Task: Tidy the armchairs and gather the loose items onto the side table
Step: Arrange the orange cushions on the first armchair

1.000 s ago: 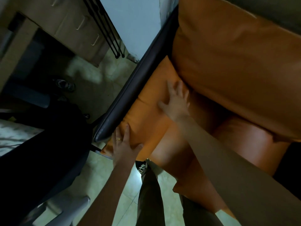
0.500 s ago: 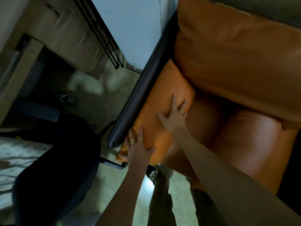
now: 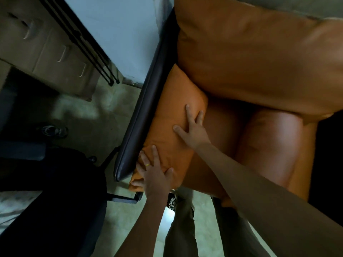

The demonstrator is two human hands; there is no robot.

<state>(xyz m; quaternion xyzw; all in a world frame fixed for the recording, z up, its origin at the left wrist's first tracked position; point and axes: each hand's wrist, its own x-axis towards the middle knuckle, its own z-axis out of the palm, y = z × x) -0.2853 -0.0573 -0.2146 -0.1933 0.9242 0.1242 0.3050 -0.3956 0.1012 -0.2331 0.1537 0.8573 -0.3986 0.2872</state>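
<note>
An orange leather armchair fills the right of the head view, with a big back cushion (image 3: 259, 58) and a shiny seat cushion (image 3: 269, 145). A smaller orange side cushion (image 3: 172, 112) leans against the dark armrest (image 3: 143, 115) on the chair's left side. My left hand (image 3: 156, 175), with a ring, presses flat on the cushion's near end with fingers spread. My right hand (image 3: 193, 128) presses flat on its middle, fingers spread over the inner edge.
A dark office chair (image 3: 46, 191) stands at the lower left, close to the armchair's black frame leg (image 3: 124, 198). A wooden drawer unit (image 3: 48, 45) and a white wall (image 3: 120, 30) lie beyond. A shoe (image 3: 53, 130) sits on the tiled floor. My legs stand before the seat.
The view has shifted, so the chair sits lower and nearer. Both hands stay flat on the side cushion; the right hand has slid back from its far part toward the middle.
</note>
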